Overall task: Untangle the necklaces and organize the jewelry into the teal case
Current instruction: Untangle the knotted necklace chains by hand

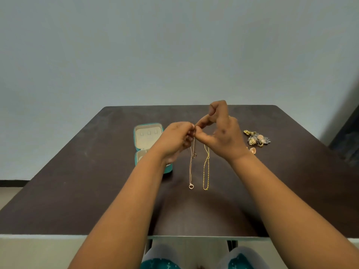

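Two hands meet above the middle of the dark brown table (77, 191), fingertips almost touching. On the left hand (177, 138) the fingers are curled inward and pinch the top of a thin rose-gold necklace (191, 167); on the right hand (221, 133) the thumb and forefinger close on the same spot from the other side, while the remaining fingers arch up and apart behind them. From the pinch the rose-gold chain hangs down toward the near edge in a long narrow loop, with a small ring partway along and a round pendant at its lowest end (whether that end rests on the table or hangs just above it I cannot tell). Just to its right a yellow-gold chain (206, 167) runs parallel in its own narrow loop, its upper end hidden behind the right hand, so what holds it cannot be seen. Left of the hands the teal case (137, 133) lies open on the table, its cream-lined lid at the far side showing three small tabs, its base partly covered by the left forearm. To the right of the right wrist sits a small heap of jewelry (256, 138), gold and grey pieces together, with one pinkish piece (253, 150) just nearer. No writing or brand mark is legible anywhere.
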